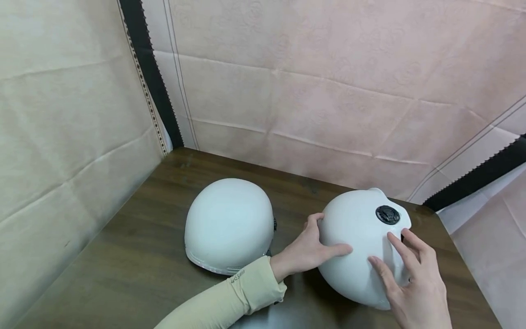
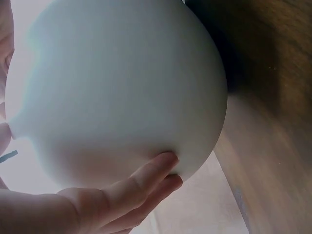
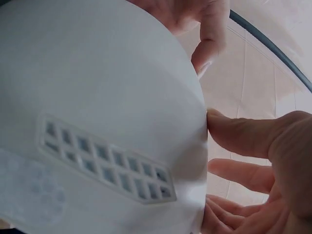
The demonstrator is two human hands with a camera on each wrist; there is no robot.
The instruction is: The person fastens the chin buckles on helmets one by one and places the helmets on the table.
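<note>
Two white helmets sit on a dark wooden table [image 1: 123,274]. The right helmet [image 1: 357,256] has a black round knob [image 1: 387,214] on its shell and is tilted. My left hand [image 1: 328,235] lies against its left side, thumb stretched across the shell. My right hand [image 1: 404,267] touches its near right side with straight, spread fingers. In the left wrist view, my left hand's fingers [image 2: 146,180] press on the smooth shell [image 2: 117,87]. The right wrist view shows a gridded vent [image 3: 105,165] on the shell and my right hand's fingertips [image 3: 239,134] touching its edge.
The left helmet [image 1: 228,226] rests dome up, close beside my left forearm in a beige sleeve [image 1: 230,301]. Pink and beige fabric walls [image 1: 328,91] close in the table at the back and left. The table's right edge [image 1: 464,260] runs near the held helmet.
</note>
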